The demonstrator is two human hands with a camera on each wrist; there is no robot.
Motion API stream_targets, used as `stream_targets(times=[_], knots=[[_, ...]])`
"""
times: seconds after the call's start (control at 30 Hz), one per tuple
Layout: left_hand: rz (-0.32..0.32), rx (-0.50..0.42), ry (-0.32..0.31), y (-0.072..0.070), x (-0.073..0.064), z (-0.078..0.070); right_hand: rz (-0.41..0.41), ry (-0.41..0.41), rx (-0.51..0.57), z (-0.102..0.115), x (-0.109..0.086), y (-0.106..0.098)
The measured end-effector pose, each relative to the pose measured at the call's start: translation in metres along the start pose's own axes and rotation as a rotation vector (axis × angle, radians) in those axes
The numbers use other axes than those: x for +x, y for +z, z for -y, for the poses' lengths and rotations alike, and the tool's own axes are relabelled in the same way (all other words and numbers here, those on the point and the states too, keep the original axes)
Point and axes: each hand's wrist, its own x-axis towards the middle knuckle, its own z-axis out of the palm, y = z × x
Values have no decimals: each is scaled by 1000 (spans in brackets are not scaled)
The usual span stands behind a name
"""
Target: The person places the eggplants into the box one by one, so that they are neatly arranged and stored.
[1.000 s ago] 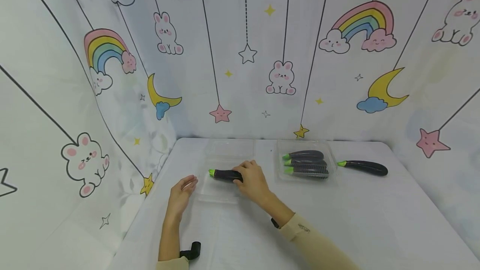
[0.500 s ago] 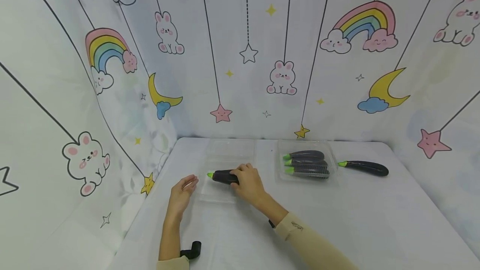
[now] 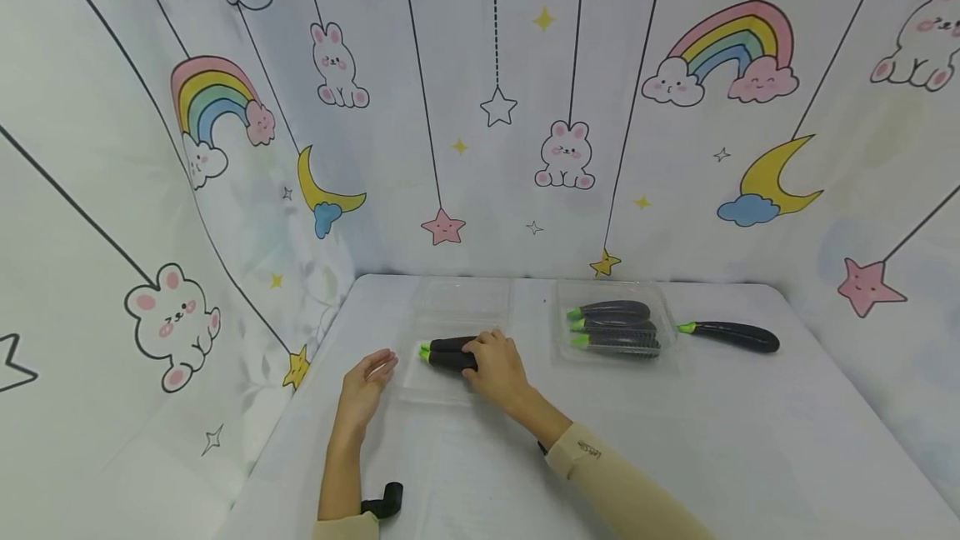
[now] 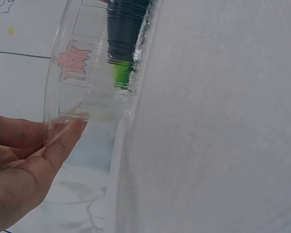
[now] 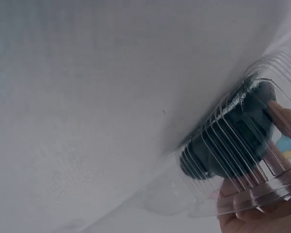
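In the head view, an open clear plastic box (image 3: 438, 394) holds two dark eggplants with green stems lying side by side. My right hand (image 3: 497, 369) reaches in and holds the blunt end of the front eggplant (image 3: 450, 360), its fingers over it. The rear eggplant (image 3: 450, 344) lies close against it, its end partly hidden by the hand. Through the ribbed box wall in the right wrist view, fingers (image 5: 281, 119) touch the dark eggplant (image 5: 252, 111). Beside the box's left end, my left hand (image 3: 363, 390) has extended fingers; in the left wrist view, a fingertip (image 4: 76, 127) meets the box corner.
Right of centre stands a second clear box (image 3: 562, 354) with several eggplants in it. One loose eggplant (image 3: 731, 336) lies on the white table (image 3: 675, 448) to its right. A patterned curtain (image 3: 495, 190) rises behind and at the left.
The right hand has shifted slightly left and brought its eggplant down in the box; the second eggplant behind it now shows alongside. The left hand has stayed in place.
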Motion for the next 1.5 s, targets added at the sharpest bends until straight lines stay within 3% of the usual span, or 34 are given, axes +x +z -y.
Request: stream_targets(times=[0.57, 1.03, 1.5], knots=[[14, 6, 1, 2, -1, -1, -23, 4, -3, -4, -5, -8], [8, 30, -5, -2, -4, -2, -127, -3, 71, -13, -8, -31], [10, 12, 15, -1, -4, -2, -208, 60, 113, -46, -12, -54]])
